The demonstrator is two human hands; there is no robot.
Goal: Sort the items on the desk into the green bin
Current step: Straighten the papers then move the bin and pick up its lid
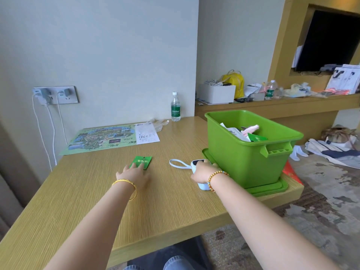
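Map (101, 138), receipt (146, 133), water bottle (175, 107) (upright) behind; green bin (243, 152) rightward

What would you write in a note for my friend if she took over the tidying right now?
Left hand: fingers laid flat on the green packet, not lifting it.
Right hand: gripping the light blue gadget with the wrist strap, beside the green bin.
Done: several things already lie in the bin, which stands on its lid.
Left: gadget, packet, then the map, the receipt and the water bottle farther back on the desk.
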